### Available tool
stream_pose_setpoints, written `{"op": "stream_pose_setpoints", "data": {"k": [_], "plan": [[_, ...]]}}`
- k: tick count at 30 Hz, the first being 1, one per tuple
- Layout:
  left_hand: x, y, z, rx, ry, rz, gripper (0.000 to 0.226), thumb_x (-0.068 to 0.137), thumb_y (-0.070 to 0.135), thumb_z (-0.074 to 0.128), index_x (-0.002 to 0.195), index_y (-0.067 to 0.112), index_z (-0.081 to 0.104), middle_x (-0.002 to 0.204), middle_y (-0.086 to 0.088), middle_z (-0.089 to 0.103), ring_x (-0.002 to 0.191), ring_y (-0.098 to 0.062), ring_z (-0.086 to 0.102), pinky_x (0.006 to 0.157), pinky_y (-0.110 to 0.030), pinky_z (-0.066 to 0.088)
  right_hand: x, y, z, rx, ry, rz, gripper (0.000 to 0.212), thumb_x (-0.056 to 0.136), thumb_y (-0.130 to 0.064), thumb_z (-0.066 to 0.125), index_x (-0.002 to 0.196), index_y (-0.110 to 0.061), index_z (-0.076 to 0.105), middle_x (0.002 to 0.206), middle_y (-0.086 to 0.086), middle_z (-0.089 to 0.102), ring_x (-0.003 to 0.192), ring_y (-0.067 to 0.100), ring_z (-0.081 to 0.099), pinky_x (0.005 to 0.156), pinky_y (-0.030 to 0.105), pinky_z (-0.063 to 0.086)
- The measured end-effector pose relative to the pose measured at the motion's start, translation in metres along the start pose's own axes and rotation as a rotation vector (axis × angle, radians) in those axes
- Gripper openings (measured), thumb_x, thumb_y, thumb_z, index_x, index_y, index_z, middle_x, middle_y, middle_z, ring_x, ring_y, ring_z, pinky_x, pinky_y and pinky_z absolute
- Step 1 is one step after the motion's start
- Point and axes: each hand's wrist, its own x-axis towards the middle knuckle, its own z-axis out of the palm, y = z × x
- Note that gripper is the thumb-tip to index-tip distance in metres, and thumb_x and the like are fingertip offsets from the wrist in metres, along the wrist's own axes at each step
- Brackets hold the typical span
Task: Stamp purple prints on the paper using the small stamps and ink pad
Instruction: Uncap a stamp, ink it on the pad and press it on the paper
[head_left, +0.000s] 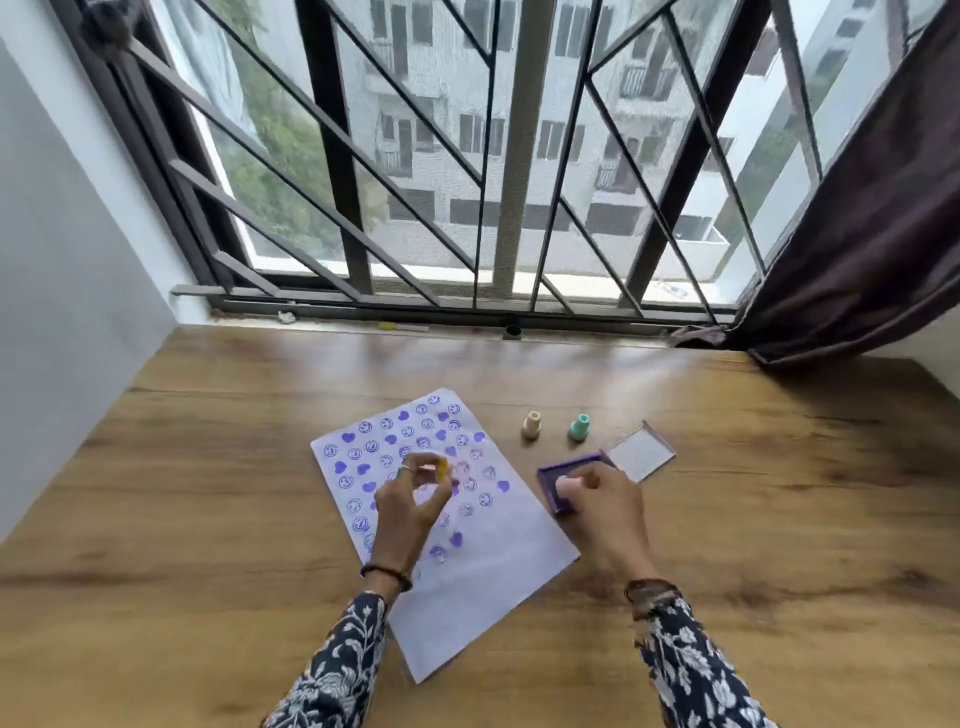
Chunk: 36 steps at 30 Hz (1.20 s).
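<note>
A white paper (483, 587) lies tilted on the wooden table, its upper half covered with purple heart and smiley prints. My left hand (410, 506) hovers over the prints and pinches a small yellow stamp (442, 468) between its fingertips. My right hand (605, 512) presses a small pink stamp (565, 486) onto the purple ink pad (549, 475) right of the paper. The pad's clear lid (641, 452) lies open behind it. A beige stamp (532, 425) and a green stamp (580, 427) stand upright beyond the pad.
The wooden table (208, 519) runs up to a barred window (467, 182) at the back. A dark curtain (857, 234) hangs at the far right, and a grey wall (62, 260) closes the left side.
</note>
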Motion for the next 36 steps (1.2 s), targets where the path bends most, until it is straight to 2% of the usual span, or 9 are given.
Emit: {"op": "stream_pose_setpoints", "data": {"k": [2,4,7,9,12,16,23,26,36], "plan": [[-0.006,-0.006,-0.010,0.026,0.017,-0.021,0.016,0.082,0.012,0.063,0.084,0.025,0.055,0.082,-0.007,0.073,0.080,-0.007,0.068,0.088,-0.051,0.050,-0.026,0.003,0.020,0.193,-0.063,0.039,0.003,0.073,-0.020,0.069,0.075,-0.018,0.069,0.080,0.005,0.072,0.082,0.026,0.068,0.080,0.046,0.056],[-0.012,-0.012,-0.013,0.043,-0.014,-0.058,0.017,0.082,0.010,0.064,0.084,0.023,0.054,0.081,-0.003,0.072,0.080,0.001,0.067,0.094,-0.055,0.045,-0.044,0.003,0.040,0.237,-0.102,-0.021,0.005,0.077,-0.018,0.069,0.081,-0.019,0.070,0.084,0.003,0.071,0.081,0.021,0.067,0.079,0.043,0.057],[-0.018,-0.019,-0.013,0.052,-0.037,-0.111,0.016,0.081,0.012,0.066,0.085,0.020,0.053,0.080,0.010,0.066,0.076,0.005,0.065,0.104,-0.056,0.037,-0.058,0.001,0.060,0.090,-0.095,-0.205,0.010,0.085,-0.020,0.064,0.092,-0.014,0.068,0.092,0.004,0.067,0.082,0.015,0.062,0.076,0.029,0.050],[-0.020,-0.021,-0.012,0.091,-0.029,-0.103,0.015,0.081,0.013,0.066,0.088,0.016,0.053,0.082,0.005,0.068,0.078,-0.003,0.064,0.104,-0.057,0.037,-0.061,-0.001,0.069,-0.036,-0.116,-0.298,0.014,0.090,-0.021,0.058,0.098,-0.013,0.065,0.099,0.004,0.063,0.087,0.017,0.061,0.078,0.031,0.048],[-0.019,-0.022,-0.011,0.104,-0.029,-0.104,0.014,0.082,0.015,0.064,0.091,0.015,0.052,0.090,-0.006,0.072,0.082,-0.003,0.063,0.105,-0.056,0.035,-0.062,-0.002,0.074,-0.207,-0.139,-0.402,0.016,0.093,-0.023,0.050,0.100,-0.014,0.062,0.105,0.003,0.059,0.092,0.022,0.060,0.073,0.034,0.046],[-0.019,-0.024,-0.012,0.091,-0.048,-0.120,0.013,0.084,0.018,0.061,0.091,0.017,0.050,0.094,-0.007,0.073,0.088,-0.009,0.066,0.111,-0.053,0.027,-0.060,-0.001,0.078,-0.314,-0.144,-0.520,0.017,0.096,-0.024,0.046,0.101,-0.014,0.059,0.107,0.004,0.059,0.091,0.025,0.061,0.069,0.035,0.046],[-0.017,-0.029,-0.011,0.089,-0.050,-0.130,0.014,0.085,0.020,0.061,0.090,0.020,0.048,0.096,-0.007,0.073,0.094,-0.013,0.067,0.115,-0.049,0.019,-0.051,-0.003,0.084,-0.434,-0.141,-0.588,0.016,0.095,-0.019,0.046,0.092,-0.010,0.059,0.093,0.008,0.062,0.082,0.026,0.061,0.062,0.028,0.036],[-0.016,-0.031,-0.010,0.099,-0.045,-0.129,0.014,0.084,0.020,0.062,0.091,0.018,0.049,0.095,-0.007,0.074,0.095,-0.013,0.067,0.115,-0.049,0.017,-0.045,-0.008,0.085,-0.502,-0.169,-0.608,0.015,0.093,-0.012,0.046,0.086,-0.006,0.057,0.089,0.012,0.061,0.078,0.031,0.060,0.060,0.030,0.032],[-0.015,-0.037,-0.009,0.159,-0.043,-0.104,0.016,0.084,0.020,0.061,0.087,0.024,0.046,0.092,0.001,0.075,0.095,-0.006,0.066,0.116,-0.041,0.011,-0.020,-0.027,0.092,-0.733,-0.307,-0.603,0.020,0.086,-0.006,0.044,0.090,-0.003,0.063,0.098,0.017,0.066,0.090,0.036,0.061,0.070,0.038,0.045]]}}
